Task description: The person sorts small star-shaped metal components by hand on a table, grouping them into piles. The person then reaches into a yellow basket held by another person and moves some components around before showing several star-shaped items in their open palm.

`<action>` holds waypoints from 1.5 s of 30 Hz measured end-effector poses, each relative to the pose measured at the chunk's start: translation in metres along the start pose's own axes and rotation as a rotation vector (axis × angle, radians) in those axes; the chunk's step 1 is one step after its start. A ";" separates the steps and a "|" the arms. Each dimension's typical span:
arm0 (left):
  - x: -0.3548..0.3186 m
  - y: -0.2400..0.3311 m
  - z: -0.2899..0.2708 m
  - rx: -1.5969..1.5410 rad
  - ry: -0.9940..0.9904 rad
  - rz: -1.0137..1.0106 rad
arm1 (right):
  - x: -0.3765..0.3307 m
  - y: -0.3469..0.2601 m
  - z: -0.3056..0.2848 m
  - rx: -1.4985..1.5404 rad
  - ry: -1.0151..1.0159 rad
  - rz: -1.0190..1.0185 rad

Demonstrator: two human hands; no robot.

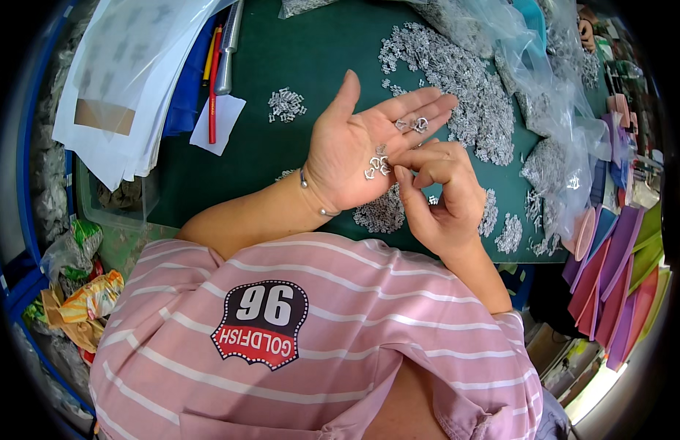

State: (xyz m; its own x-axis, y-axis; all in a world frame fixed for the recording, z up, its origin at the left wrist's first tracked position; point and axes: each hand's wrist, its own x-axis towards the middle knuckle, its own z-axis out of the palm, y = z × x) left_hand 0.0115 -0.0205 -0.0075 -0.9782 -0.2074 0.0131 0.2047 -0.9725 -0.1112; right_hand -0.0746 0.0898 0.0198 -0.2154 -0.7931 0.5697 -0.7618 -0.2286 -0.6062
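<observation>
Palm up over the green table, my left hand (340, 158) lies flat with its fingers stretched out. Several small silvery metal pieces (376, 170) rest on its palm, and a few more metal pieces (419, 125) sit on the fingers. My right hand (453, 198) reaches in from the right, thumb and forefinger closed together at the pieces on the palm. Whatever lies between those fingertips is too small to make out. Beneath the hands, a heap of the same metal pieces (380, 215) is partly hidden.
A large pile of metal pieces (475, 110) spreads beyond my hands, beside clear plastic bags (556, 110). Smaller heaps include one at the left (286, 105) and one at the near right (509, 235). Papers (134, 51) and a red pen (213, 110) lie far left; coloured bins (611, 271) stand right.
</observation>
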 end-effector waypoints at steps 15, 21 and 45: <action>0.000 0.000 -0.002 0.012 0.018 -0.015 | 0.006 0.004 0.008 -0.092 0.019 0.021; 0.000 0.000 -0.004 0.044 0.025 -0.029 | 0.004 0.005 0.008 -0.057 -0.003 0.015; 0.001 -0.003 0.001 0.004 0.040 -0.016 | 0.006 0.016 0.008 -0.182 0.104 0.041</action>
State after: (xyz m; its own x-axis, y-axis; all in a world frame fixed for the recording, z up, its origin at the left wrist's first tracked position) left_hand 0.0103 -0.0183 -0.0059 -0.9820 -0.1873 -0.0247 0.1889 -0.9762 -0.1070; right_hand -0.0835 0.0765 0.0091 -0.3031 -0.7352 0.6063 -0.8469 -0.0840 -0.5251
